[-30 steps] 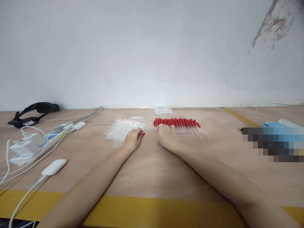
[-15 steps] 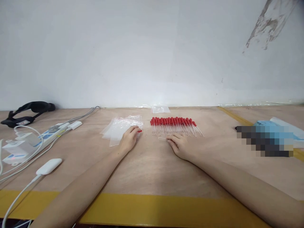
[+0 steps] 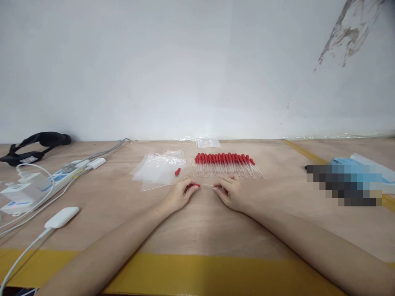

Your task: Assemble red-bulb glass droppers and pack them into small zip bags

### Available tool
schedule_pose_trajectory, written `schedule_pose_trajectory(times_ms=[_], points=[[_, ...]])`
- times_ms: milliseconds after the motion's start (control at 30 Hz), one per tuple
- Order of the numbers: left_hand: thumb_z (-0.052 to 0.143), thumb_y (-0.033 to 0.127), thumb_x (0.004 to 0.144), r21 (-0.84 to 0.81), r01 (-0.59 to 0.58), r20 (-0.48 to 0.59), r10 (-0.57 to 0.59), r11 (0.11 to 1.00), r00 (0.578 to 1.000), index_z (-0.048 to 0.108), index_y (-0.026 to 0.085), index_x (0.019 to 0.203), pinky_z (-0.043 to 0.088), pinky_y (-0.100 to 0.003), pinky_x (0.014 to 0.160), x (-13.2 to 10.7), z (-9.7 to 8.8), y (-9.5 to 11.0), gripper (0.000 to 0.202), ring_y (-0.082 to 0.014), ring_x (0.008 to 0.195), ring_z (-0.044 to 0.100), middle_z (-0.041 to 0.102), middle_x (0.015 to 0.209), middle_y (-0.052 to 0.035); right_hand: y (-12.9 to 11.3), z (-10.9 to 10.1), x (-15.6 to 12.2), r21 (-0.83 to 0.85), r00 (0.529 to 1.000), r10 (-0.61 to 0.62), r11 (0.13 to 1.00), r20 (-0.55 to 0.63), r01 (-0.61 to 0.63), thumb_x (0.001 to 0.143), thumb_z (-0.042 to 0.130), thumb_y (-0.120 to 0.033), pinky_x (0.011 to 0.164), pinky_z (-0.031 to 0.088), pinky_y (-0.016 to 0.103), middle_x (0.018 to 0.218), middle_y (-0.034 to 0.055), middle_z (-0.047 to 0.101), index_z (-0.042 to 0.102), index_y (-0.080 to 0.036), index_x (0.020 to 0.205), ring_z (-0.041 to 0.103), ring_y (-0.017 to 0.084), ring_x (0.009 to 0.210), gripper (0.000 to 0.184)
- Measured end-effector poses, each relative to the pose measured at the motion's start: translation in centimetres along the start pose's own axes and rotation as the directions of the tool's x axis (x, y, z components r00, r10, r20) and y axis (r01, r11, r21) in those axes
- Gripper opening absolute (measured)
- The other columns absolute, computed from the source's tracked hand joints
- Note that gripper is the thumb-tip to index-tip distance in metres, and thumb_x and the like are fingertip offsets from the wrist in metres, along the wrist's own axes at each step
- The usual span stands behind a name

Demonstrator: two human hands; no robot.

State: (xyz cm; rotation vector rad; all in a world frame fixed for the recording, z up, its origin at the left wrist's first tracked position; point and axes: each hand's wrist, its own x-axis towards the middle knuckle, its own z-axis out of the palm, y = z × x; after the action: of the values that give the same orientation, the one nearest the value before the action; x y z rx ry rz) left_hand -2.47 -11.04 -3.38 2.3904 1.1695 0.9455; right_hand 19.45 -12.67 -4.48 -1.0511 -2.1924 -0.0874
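Red and small, a bulb (image 3: 198,186) is sticking out of your left hand (image 3: 181,195), which is pinching it. Your right hand (image 3: 231,192) is gripping a clear tube (image 3: 207,186), its end pointing at the bulb across a narrow gap. A second bulb (image 3: 177,171) is lying on the bags (image 3: 156,176) beyond your left hand, and a row of droppers (image 3: 224,158) is resting on the table (image 3: 188,234) beyond your right

The person's left hand (image 3: 180,194) and right hand (image 3: 232,194) are bare, fingers (image 3: 222,181) slim; the left forearm (image 3: 111,248) and right forearm (image 3: 308,237), also bare, narrow smoothly.
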Motion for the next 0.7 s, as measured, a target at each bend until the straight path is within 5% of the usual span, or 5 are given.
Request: schedule_pose_trajectory(times_ms=[200,700], points=[[0.044,0.03,0.084,-0.154,0.071,-0.01,-0.074,0.985,0.997,0.056,0.017,0.085,0.044,-0.023,0.059,-0.2,0.5,0.1,0.018,-0.0115,0.062,0.053,0.058,0.07,0.0005,-0.5,0.3,0.2,-0.023,1.0,-0.002,1.0,-0.029,0.002,0.086,0.04,-0.028,0.073,0.029,0.029,0.075,0.0009,0.061,0.056,-0.019,0.081,0.052,0.011,0.065,0.019],[0.052,0.036,0.079,-0.442,0.123,0.018,-0.128,0.889,0.992,0.053,0.014,0.079,0.047,-0.024,0.06,-0.1,1.4,-0.1,0.021,-0.0106,0.059,0.055,0.057,0.067,-0.0007,-0.9,0.9,0.1,0.072,1.0,-0.03,0.997,0.002,0.03,0.085,0.044,-0.028,0.072,0.029,0.028,0.067,-0.0018,0.057,0.053,-0.018,0.073,0.048,0.009,0.061,0.018]])
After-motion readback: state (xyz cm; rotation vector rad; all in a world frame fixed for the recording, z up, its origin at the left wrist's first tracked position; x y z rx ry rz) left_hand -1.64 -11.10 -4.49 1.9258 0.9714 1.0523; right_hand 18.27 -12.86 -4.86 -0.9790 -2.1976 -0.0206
